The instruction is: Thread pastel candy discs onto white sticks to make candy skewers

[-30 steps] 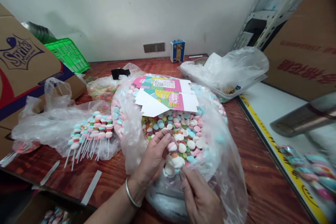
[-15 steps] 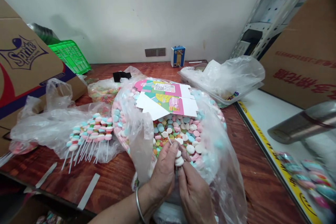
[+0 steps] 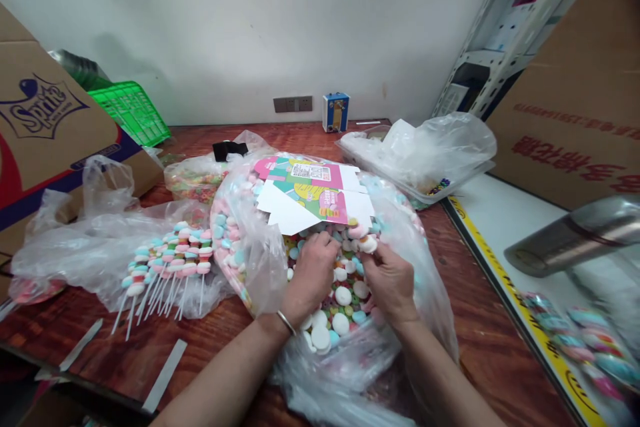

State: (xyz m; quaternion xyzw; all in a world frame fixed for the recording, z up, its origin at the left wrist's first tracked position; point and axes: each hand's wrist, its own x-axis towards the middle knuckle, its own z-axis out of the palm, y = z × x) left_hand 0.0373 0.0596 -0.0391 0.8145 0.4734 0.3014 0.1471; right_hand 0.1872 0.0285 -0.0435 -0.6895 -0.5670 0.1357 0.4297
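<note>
My right hand [image 3: 391, 278] is closed on a marshmallow stick [image 3: 368, 244], with white, pink and yellowish pieces at its far end. My left hand [image 3: 315, 270], a bracelet at its wrist, reaches down among the loose candies with curled fingers; the fingertips are hidden, so what they pinch cannot be made out. Below and between both hands lie white, blue and pink marshmallows [image 3: 343, 295] mixed with small coloured gummy rings, inside a large clear plastic bag [image 3: 425, 293]. Just beyond the hands, a flattened printed card box [image 3: 313, 190] rests on the candies.
Finished-looking marshmallow sticks [image 3: 173, 253] lie on a plastic bag at left. Behind them sit a bag of gummy rings [image 3: 195, 180] and a green basket [image 3: 133, 110]. A plastic-covered tub [image 3: 425, 160] stands at back right, a steel flask [image 3: 565, 237] further right. Cardboard boxes [image 3: 45, 107] flank the table.
My hands were together near the front, working on a stick with white marshmallows. They have moved apart and forward, the left into the candies, the right holding the stick on the right.
</note>
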